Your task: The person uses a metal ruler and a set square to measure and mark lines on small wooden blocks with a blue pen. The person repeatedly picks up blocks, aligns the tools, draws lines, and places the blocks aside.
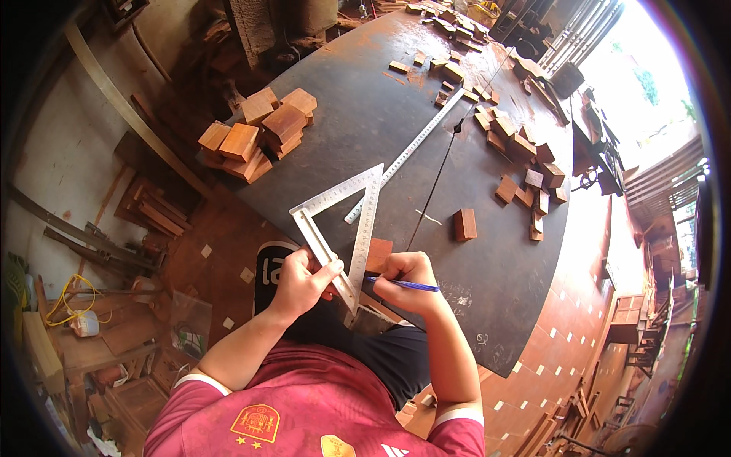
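Observation:
My left hand (299, 285) is closed on the thick lower edge of a silver triangular square (368, 221), at the table's near edge. Graduation marks run along the square's arms. A reddish wooden block (379, 253) shows just beyond the square, partly covered by it and by my fingers. My right hand (407, 279) grips a blue pen (421, 286), whose tip end is close to the square's long edge and the block. Whether the tip touches the wood cannot be made out. Past the square, a steel ruler (423, 135) lies slanting across the dark table (350, 99).
A stack of wooden blocks (263, 129) stands at the table's left edge. Many loose blocks (521, 148) are scattered along the right and far sides. One single block (464, 225) lies right of centre. A thin dark cord or line (438, 179) runs along the tabletop.

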The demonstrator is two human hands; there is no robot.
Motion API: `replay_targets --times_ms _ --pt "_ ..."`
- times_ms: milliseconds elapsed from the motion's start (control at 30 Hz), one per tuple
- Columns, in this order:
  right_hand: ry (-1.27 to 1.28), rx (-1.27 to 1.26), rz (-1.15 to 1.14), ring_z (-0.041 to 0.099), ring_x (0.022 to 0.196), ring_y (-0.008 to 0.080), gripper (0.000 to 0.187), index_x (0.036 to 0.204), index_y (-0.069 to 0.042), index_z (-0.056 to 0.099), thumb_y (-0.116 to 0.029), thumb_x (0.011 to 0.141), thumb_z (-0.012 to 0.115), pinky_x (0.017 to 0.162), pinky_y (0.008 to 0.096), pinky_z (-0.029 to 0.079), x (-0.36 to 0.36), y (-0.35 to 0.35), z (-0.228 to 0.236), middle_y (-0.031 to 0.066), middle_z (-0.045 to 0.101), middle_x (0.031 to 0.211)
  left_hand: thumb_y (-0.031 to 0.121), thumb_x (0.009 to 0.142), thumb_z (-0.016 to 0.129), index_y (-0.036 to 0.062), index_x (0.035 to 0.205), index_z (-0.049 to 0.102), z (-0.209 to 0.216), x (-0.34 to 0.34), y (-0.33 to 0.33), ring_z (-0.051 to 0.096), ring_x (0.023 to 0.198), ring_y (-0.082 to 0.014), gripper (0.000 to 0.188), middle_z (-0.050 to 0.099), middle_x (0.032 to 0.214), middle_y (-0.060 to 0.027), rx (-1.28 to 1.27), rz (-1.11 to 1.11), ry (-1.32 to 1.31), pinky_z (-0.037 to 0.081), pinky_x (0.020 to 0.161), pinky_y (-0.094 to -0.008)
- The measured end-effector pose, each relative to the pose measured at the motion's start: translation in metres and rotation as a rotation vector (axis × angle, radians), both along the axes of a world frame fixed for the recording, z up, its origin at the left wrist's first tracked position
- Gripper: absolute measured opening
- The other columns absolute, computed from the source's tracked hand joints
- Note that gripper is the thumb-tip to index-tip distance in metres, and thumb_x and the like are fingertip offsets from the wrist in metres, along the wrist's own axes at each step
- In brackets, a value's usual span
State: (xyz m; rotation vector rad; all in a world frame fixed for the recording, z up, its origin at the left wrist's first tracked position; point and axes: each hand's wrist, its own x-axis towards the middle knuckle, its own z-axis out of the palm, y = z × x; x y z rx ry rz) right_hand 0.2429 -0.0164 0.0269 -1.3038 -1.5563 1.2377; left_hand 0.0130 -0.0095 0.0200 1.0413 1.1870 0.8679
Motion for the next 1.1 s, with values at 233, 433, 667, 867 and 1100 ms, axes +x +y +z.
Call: replay_targets --times_ms 233,433,667,867,1100 --pt "0.392 0.138 -0.261 0.05 0.055 0.0076 0.023 0.069 -0.003 0.046 0.011 0.078 0.061 0.049 0.0249 0.04 0.019 0.009 -0.015 0.0053 0.059 0.066 0.012 0.094 0.069 -0.0016 0.103 0.064 0.001 0.001 -0.003 0.069 0.063 -0.0126 0.017 0.071 0.082 -0.0081 -0.016 -0.013 -0.119 0.056 0.051 -0.0239" --pt "0.249 0.158 -0.392 0.053 0.06 0.0061 0.018 0.07 -0.002 0.051 0.006 0.079 0.065 0.054 0.0237 0.043 0.015 0.01 -0.022 0.0042 0.061 0.068 0.01 0.094 0.068 -0.0017 0.108 0.062 0.002 0.009 -0.004 0.069 0.065 -0.0129 0.019 0.071 0.083 -0.008 -0.009 -0.051 -0.146 0.057 0.053 -0.0239" --pt "0.162 0.099 -0.402 0.054 0.064 0.005 0.015 0.071 -0.002 0.055 0.002 0.08 0.067 0.057 0.0235 0.044 0.009 0.01 -0.02 0.0031 0.063 0.071 0.01 0.095 0.068 -0.0017 0.105 0.063 0.006 0.016 -0.006 0.069 0.065 -0.0127 0.017 0.071 0.083 -0.0079 -0.008 -0.04 -0.098 0.057 0.053 -0.0239" --pt "0.123 0.113 -0.387 0.053 0.065 0.0042 0.012 0.073 -0.001 0.06 -0.002 0.081 0.069 0.058 0.0231 0.044 0.006 0.009 -0.022 0.0015 0.063 0.071 0.01 0.095 0.068 -0.0017 0.105 0.064 0.004 0.018 -0.007 0.069 0.063 -0.0126 0.016 0.071 0.083 -0.0077 0.006 -0.025 -0.078 0.056 0.051 -0.024" --pt "0.107 0.096 -0.38 0.054 0.067 0.004 0.012 0.073 -0.001 0.06 -0.002 0.081 0.069 0.059 0.0232 0.045 0.005 0.009 -0.02 0.0017 0.064 0.072 0.01 0.095 0.068 -0.0016 0.105 0.064 0.002 0.02 -0.006 0.069 0.063 -0.0118 0.016 0.071 0.082 -0.007 0.01 -0.03 -0.072 0.056 0.051 -0.024"
